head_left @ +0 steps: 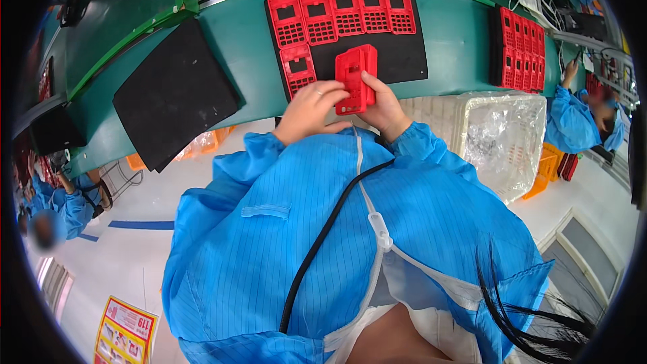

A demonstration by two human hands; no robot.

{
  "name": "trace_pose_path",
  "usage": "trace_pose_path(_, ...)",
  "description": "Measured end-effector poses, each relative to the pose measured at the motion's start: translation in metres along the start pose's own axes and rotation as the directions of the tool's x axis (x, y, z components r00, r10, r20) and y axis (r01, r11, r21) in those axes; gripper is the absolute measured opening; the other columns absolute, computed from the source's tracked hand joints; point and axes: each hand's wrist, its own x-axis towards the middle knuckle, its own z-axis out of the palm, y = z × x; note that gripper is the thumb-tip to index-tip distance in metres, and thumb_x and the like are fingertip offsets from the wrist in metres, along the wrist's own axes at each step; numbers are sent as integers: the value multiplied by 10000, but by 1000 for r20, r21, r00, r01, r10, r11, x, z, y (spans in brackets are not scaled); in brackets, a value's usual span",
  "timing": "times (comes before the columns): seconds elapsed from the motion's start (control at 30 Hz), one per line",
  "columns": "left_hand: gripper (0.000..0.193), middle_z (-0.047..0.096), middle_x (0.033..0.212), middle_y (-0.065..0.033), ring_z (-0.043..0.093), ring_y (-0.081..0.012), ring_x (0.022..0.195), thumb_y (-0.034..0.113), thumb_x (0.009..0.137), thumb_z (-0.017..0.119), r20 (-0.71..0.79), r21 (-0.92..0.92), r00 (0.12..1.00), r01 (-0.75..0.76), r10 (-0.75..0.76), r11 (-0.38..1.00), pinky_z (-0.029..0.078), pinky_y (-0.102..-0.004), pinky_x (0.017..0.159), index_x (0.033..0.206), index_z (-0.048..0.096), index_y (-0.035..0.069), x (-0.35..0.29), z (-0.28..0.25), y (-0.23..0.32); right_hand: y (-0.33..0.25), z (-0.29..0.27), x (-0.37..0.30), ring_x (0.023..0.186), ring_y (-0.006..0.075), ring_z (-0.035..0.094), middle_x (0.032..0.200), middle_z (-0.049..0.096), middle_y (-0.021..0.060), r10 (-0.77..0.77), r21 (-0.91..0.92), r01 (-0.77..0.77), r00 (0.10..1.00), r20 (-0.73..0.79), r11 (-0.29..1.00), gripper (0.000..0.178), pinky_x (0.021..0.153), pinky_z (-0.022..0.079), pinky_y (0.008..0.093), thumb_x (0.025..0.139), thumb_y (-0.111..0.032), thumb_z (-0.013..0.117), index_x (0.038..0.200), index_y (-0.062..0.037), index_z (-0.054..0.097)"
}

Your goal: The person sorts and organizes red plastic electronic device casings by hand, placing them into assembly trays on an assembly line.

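My right hand (385, 104) grips a pair of red plastic device housings (355, 79) upright above the mat's near edge, its thumb along their right side. They lie one against the other, and the front one shows a window opening. My left hand (311, 109) is just to their left, fingers and thumb apart; whether its fingertips touch the housings I cannot tell. Behind that hand, a single red housing (297, 66) with a window and key holes rests on the black mat (404, 61). Several more red housings (346, 10) line the mat's far side.
Another black mat (176, 91) overhangs the green bench (253, 84) at left. Rows of red housings (519, 47) sit at right. Below them stands a white basket lined with clear plastic (502, 138). Co-workers in blue (573, 121) are at both sides.
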Motion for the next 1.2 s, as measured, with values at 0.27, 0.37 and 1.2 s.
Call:
trace_pose_path(0.27,206,577,887,-87,567,-255,845,45,720,633,-16,123,1000,25,-23,992,493,-348,726,925,611,53,0,20,-4,-34,-10,-8,932,192,596,1091,586,99,-245,-532,136,960,-139,835,483,775,488,332,919,-324,556,1288,-42,423)
trace_pose_path(0.37,210,580,901,-89,566,-258,864,46,728,597,69,205,994,71,-87,976,495,-345,744,937,616,48,-1,32,-4,-46,-25,-2,945,215,593,1074,587,119,-520,-871,202,851,-70,448,524,799,479,328,907,-321,576,1278,8,407)
trace_pose_path(1.2,457,500,1249,-101,441,-290,1193,241,743,676,233,383,966,14,-111,924,289,-477,1053,1175,569,138,58,59,4,-154,-22,-45,1028,355,547,1070,602,101,-259,-621,28,893,367,-783,274,882,422,489,751,-79,543,1012,-105,623)
